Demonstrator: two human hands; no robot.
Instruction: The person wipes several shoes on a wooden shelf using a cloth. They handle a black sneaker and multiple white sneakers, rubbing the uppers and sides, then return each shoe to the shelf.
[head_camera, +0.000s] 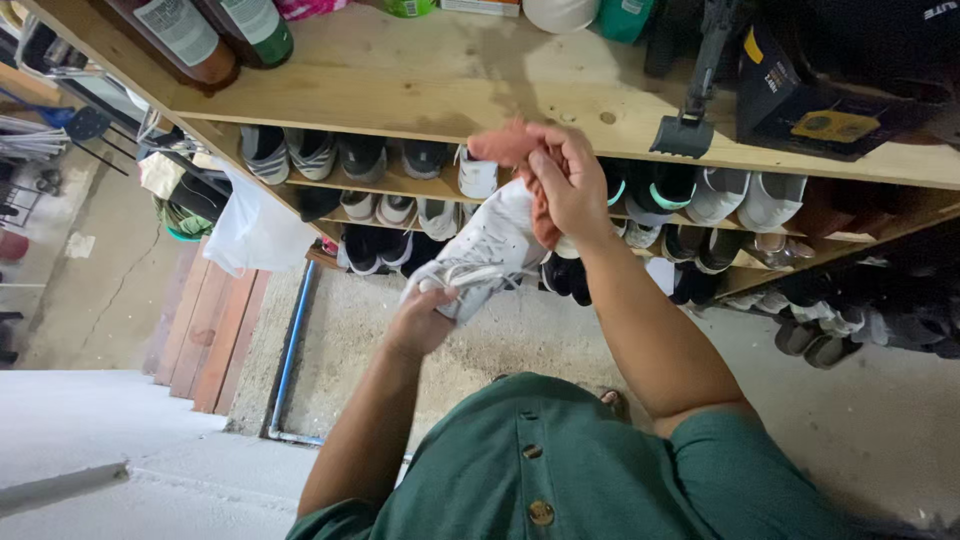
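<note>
Nearest the camera is the person's dark green buttoned shirt (560, 470), with both bare forearms reaching out from it. The left hand (422, 322) is curled shut around the lower end of a white mesh sneaker with white laces (487, 250), gripping it near the lace area so the shoe angles up and away. The right hand (568, 178) is closed on a bunched rust-orange cloth (512, 146) and presses it against the upper end of the sneaker; the cloth wraps partly over the shoe's edge and hangs down behind the palm. Below the hands lies a rough grey concrete floor (360, 330), bordered on the left by a thin blue-and-white pipe (293, 340) and reddish wooden planks (215, 330). Beyond the hands stand pale wooden shelves (420, 80); their lower tiers hold rows of sneakers in white, grey and black (340, 155). The top shelf carries two brown bottles with labels (210, 30) at the left and a black box with a yellow mark (830, 100) at the right. A white plastic bag (255, 230) hangs off the shelf's left end.
</note>
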